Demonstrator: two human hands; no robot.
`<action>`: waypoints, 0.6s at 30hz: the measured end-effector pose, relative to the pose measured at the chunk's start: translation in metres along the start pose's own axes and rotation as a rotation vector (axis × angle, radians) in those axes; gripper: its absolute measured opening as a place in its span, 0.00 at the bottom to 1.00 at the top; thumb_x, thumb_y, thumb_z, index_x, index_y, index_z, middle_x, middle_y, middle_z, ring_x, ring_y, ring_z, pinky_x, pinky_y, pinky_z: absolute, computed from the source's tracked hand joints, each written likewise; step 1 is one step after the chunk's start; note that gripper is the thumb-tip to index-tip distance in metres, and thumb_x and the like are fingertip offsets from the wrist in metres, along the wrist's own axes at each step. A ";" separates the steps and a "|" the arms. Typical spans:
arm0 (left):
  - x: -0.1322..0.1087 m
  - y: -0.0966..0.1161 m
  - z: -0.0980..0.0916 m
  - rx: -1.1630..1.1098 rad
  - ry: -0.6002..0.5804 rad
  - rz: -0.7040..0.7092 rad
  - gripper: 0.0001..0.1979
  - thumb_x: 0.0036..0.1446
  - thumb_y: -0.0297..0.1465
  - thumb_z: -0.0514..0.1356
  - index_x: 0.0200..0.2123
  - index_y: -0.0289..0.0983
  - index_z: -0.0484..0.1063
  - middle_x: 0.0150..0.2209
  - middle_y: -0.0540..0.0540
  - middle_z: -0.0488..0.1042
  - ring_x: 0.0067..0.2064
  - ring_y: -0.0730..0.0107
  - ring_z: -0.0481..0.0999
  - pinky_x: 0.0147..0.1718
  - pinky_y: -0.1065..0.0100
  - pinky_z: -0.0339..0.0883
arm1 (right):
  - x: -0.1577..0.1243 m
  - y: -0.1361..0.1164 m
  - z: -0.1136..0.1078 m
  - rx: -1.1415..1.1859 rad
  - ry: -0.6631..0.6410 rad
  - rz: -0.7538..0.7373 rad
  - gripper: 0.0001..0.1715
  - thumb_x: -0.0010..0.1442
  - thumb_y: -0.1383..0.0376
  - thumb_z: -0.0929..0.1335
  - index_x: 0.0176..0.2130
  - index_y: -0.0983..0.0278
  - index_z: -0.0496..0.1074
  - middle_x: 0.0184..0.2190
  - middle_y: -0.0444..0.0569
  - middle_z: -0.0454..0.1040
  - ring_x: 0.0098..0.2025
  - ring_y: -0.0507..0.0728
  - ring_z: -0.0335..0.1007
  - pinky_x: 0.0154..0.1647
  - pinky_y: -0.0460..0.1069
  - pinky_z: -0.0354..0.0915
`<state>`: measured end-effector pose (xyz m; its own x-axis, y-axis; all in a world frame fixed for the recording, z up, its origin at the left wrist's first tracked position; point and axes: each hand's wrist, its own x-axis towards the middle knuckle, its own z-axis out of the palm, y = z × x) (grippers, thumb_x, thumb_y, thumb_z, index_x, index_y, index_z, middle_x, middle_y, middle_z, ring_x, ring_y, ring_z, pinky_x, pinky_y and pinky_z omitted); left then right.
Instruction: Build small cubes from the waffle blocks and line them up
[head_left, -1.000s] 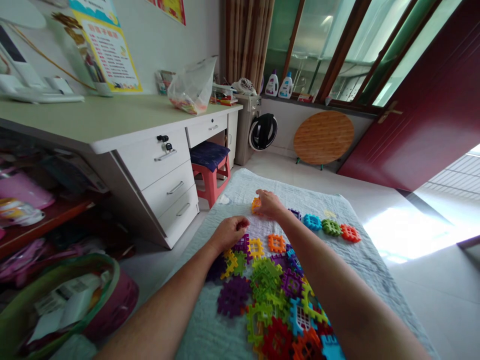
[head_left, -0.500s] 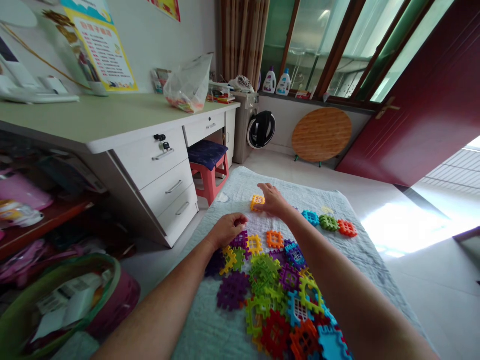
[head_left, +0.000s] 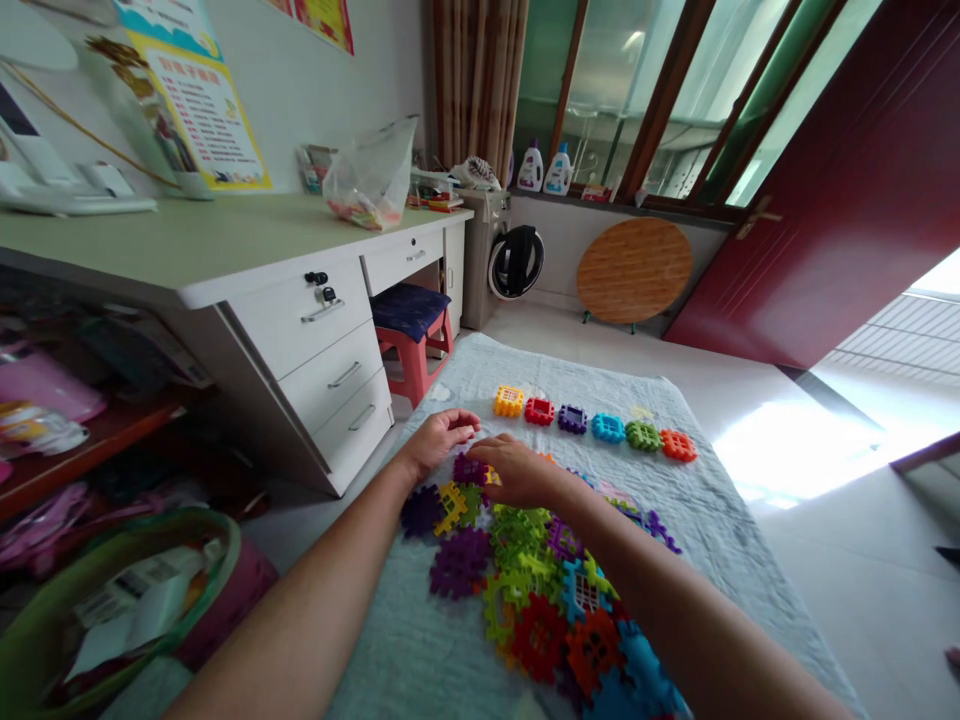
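Observation:
A pile of coloured plastic waffle blocks [head_left: 540, 590] lies on a pale blue quilt [head_left: 675, 500]. Beyond it stands a row of several blocks: yellow [head_left: 508, 401], red [head_left: 538, 411], purple [head_left: 572, 418], blue [head_left: 607, 428], green [head_left: 643, 436], orange [head_left: 678, 445]. My right hand [head_left: 517, 470] rests palm down on the far edge of the pile, its fingers curled over a yellow piece and a purple piece [head_left: 469, 468]. My left hand [head_left: 439, 440] lies on the quilt just left of it, fingers loosely bent, touching the purple piece.
A white desk with drawers [head_left: 315, 330] stands to the left, with a pink stool [head_left: 412, 340] under it. A green-rimmed basket [head_left: 112, 610] sits at the lower left. A round wooden tabletop [head_left: 634, 270] leans on the far wall beside a dark red door [head_left: 840, 200].
My right hand has let go of the yellow block at the left end of the row and drawn back to the pile. My left hand has shifted slightly forward.

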<state>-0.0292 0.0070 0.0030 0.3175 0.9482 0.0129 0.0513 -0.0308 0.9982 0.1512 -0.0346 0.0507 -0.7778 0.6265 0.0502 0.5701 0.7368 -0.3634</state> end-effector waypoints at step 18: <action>-0.009 0.017 0.004 0.449 -0.145 0.053 0.19 0.47 0.41 0.62 0.40 0.36 0.71 0.41 0.44 0.73 0.40 0.64 0.71 0.42 0.64 0.65 | -0.034 0.030 -0.015 0.057 0.317 0.449 0.18 0.53 0.71 0.65 0.45 0.66 0.69 0.41 0.52 0.74 0.34 0.52 0.68 0.38 0.47 0.61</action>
<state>-0.0274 -0.0029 0.0197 0.4580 0.8886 0.0232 0.4254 -0.2420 0.8720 0.1988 -0.0302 0.0520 -0.3389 0.9283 0.1533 0.8052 0.3704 -0.4631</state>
